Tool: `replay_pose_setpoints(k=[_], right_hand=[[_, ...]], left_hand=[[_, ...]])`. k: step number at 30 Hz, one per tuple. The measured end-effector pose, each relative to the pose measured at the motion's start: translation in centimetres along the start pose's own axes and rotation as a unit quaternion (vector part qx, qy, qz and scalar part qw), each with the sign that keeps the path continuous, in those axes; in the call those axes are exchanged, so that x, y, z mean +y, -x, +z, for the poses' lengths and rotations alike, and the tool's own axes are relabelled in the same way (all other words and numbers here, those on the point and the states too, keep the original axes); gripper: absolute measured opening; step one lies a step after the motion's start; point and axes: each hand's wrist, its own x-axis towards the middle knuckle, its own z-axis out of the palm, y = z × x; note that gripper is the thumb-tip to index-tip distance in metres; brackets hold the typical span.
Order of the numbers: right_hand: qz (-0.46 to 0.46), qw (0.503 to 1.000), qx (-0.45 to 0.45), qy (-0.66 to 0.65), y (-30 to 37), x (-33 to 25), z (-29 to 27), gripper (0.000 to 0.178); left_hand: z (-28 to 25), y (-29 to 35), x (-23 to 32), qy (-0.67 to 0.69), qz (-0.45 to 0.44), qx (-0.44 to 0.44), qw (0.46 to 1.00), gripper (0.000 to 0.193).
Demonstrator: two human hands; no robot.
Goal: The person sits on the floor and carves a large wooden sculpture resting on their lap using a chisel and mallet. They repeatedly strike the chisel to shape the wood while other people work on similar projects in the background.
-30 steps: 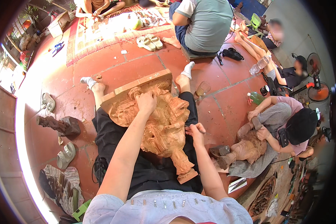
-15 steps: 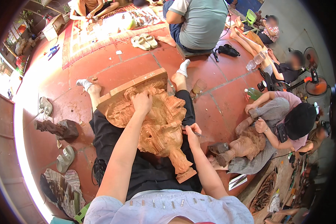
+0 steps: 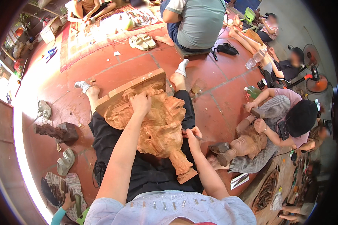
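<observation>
"Where is the wood carving [image 3: 159, 129]?"

"Slantwise across the person's lap, over the black trousers [image 3: 110, 150]. Its thick flat board [image 3: 133, 87] faces the feet, and a narrow end with a small block points back toward the shirt [image 3: 169, 210]."

"And the hands?"

"The left hand [image 3: 141, 104] lies on the carving near the board, fingers bent down on it. I can't tell whether they pinch a ridge or only press. The right hand [image 3: 192, 137] is closed around a thin tool [image 3: 201, 140] at the carving's right edge (mostly covered by the fingers, so I can't name its kind). Whether the tip touches the wood is too small to tell."

"How far along does the carving look?"

"Well along in shape, I'd judge. Deep folds and ridges cover most of the face we see, and the narrow end is cut clear of the wider body. The board and the end block look plain and square."

"What seems left?"

"The wood looks bare and pale, with no paint or dark stain, and the folds look somewhat rough, so fine work may remain. The underside is hidden; I can't judge it. Compare the browner carving [image 3: 248, 147] beside it, in a neighbour's lap: that one is darker all over."
</observation>
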Motion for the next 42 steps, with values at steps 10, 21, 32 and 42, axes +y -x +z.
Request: replay_pose_setpoints(k=[10,21,32,42], right_hand=[[0.043,0.999,-0.002,-0.016,-2.3,-1.8,0.8,0.017],[0.084,0.995,0.014,-0.046,-1.2,-2.3,0.0,0.016],[0.072,0.996,0.030,-0.040,-0.3,-2.8,0.7,0.014],[0.049,0.998,-0.003,-0.050,0.2,-6.1,-1.6,0.017]], left_hand=[[-0.7,0.0,0.4,0.006,-0.003,-0.024,1.000,0.024],[-0.8,0.1,0.2,0.011,-0.003,-0.009,1.000,0.024],[-0.2,-0.1,0.1,0.018,0.020,0.021,0.999,0.023],[-1.0,2.7,3.1,0.100,0.166,0.016,0.981,0.014]])
